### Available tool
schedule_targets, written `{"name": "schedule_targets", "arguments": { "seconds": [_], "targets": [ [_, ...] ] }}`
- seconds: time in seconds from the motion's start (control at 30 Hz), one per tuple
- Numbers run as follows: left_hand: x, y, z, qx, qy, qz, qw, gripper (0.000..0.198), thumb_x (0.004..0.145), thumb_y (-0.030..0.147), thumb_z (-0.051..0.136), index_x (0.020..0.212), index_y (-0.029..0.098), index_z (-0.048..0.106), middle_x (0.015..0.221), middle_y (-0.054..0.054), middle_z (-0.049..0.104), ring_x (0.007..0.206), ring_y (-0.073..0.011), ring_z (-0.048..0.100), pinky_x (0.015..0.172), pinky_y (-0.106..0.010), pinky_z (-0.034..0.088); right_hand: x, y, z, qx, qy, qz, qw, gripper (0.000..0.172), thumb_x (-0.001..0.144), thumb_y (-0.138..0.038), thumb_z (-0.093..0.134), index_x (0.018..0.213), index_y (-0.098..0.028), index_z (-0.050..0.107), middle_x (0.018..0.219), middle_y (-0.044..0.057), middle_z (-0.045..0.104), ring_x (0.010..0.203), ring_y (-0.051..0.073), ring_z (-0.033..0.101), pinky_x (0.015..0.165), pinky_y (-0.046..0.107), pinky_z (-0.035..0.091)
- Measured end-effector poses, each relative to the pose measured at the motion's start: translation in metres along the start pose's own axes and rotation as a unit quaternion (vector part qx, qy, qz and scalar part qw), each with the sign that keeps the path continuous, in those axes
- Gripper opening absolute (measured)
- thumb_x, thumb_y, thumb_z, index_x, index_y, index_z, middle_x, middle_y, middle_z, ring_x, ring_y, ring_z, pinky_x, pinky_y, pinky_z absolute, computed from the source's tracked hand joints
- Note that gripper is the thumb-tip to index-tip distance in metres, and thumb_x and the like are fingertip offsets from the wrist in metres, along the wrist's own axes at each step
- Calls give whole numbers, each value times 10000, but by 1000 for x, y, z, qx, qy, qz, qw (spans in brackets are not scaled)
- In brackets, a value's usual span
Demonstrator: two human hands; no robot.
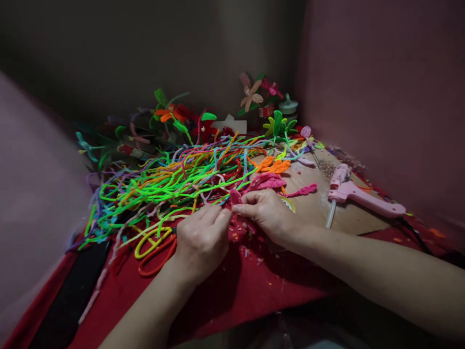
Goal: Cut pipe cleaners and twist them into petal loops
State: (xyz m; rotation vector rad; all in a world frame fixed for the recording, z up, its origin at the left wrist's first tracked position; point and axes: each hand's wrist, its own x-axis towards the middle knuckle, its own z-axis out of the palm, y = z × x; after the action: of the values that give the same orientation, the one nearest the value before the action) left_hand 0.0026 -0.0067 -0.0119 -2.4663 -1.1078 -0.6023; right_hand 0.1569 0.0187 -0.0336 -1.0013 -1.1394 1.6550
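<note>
My right hand [271,215] pinches a looped pink pipe cleaner [236,197] between thumb and forefinger. Close against its fingertips is my left hand [205,242], closed with the knuckles up; whatever lies inside those fingers is hidden. Just beyond the right hand rest more pink pipe cleaner petals [267,181], one of them stretching right [305,190]. Orange pipe cleaner petals [272,166] lie behind these. Scissors with yellow and red handles [156,249] sit beside my left wrist, their blades out of sight.
A tangled heap of coloured pipe cleaners [174,179] spreads across the red cloth [254,300]. At the right, a pink glue gun [363,196] rests on cardboard [312,213]. Pipe cleaner flowers [250,94] and a lidded jar [288,106] stand behind. A black strip [72,295] lies left.
</note>
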Motion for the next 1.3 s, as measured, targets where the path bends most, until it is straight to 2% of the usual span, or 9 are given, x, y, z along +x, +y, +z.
{"name": "schedule_targets", "arguments": {
  "seconds": [0.17, 0.3, 0.37, 0.47, 0.63, 0.83, 0.93, 1.1, 1.3],
  "targets": [
    [-2, -4, -1, 72, -11, 58, 996, 211, 841, 116, 435, 710, 176, 588, 672, -51, 618, 626, -166, 503, 591, -287, 355, -2, -1, 3, 9, -27, 12, 1000, 240, 737, -253, 631, 554, -160, 506, 409, -56, 472, 340, 61, 397, 359, 192, 301],
    [-2, -9, 1, -113, -38, -79, 990, 236, 851, 147, 444, 646, 173, 558, 607, -13, 546, 574, -125, 467, 549, -246, 339, -1, 0, 3, 50, -43, 28, 997, 228, 720, -269, 654, 580, -158, 512, 420, -55, 488, 334, 64, 420, 362, 194, 353],
    [0, -10, 1, -275, -59, -197, 939, 213, 840, 208, 505, 636, 170, 553, 599, 9, 530, 567, -107, 458, 543, -222, 346, -1, 1, 3, 65, -53, 23, 996, 220, 701, -281, 680, 603, -149, 533, 457, -52, 505, 359, 62, 435, 377, 195, 364],
    [3, -8, 0, -464, -68, -339, 815, 189, 800, 297, 589, 668, 164, 572, 602, 23, 537, 556, -95, 456, 525, -209, 349, 1, 3, 1, 106, -62, 8, 992, 206, 647, -273, 735, 697, -140, 586, 571, -42, 560, 440, 60, 480, 437, 197, 388],
    [7, 4, 7, -641, -57, -426, 636, 146, 767, 305, 646, 817, 183, 582, 620, 37, 569, 485, -66, 465, 483, -187, 353, 4, 5, -1, 168, -45, 31, 984, 202, 584, -204, 757, 720, -126, 628, 568, -27, 580, 461, 67, 499, 464, 203, 373],
    [10, 11, 10, -692, -50, -464, 551, 145, 737, 270, 684, 735, 158, 592, 491, 61, 478, 409, -31, 371, 427, -153, 303, 3, 4, -1, 219, -82, 26, 972, 116, 614, -192, 720, 624, -123, 627, 530, -25, 542, 455, 74, 480, 452, 212, 374],
    [9, 10, 7, -694, -39, -472, 542, 143, 730, 269, 695, 766, 164, 604, 543, 59, 481, 442, -25, 364, 454, -149, 318, 2, 1, -2, 222, -94, 6, 970, 114, 638, -205, 727, 676, -129, 650, 568, -25, 544, 492, 71, 476, 462, 205, 371],
    [7, 10, 7, -682, -48, -451, 573, 166, 744, 303, 681, 745, 158, 600, 578, 50, 480, 467, -30, 354, 447, -155, 291, 4, -2, -4, 160, -40, -65, 984, 161, 684, -277, 729, 682, -134, 655, 519, -44, 506, 457, 51, 417, 436, 195, 311],
    [7, 10, 6, -652, -36, -429, 624, 231, 774, 319, 639, 640, 145, 568, 517, 46, 455, 455, -43, 341, 446, -181, 263, 4, -1, -3, 119, -36, -54, 991, 236, 661, -333, 739, 624, -131, 623, 519, -29, 532, 438, 71, 463, 417, 210, 386]
  ]
}}
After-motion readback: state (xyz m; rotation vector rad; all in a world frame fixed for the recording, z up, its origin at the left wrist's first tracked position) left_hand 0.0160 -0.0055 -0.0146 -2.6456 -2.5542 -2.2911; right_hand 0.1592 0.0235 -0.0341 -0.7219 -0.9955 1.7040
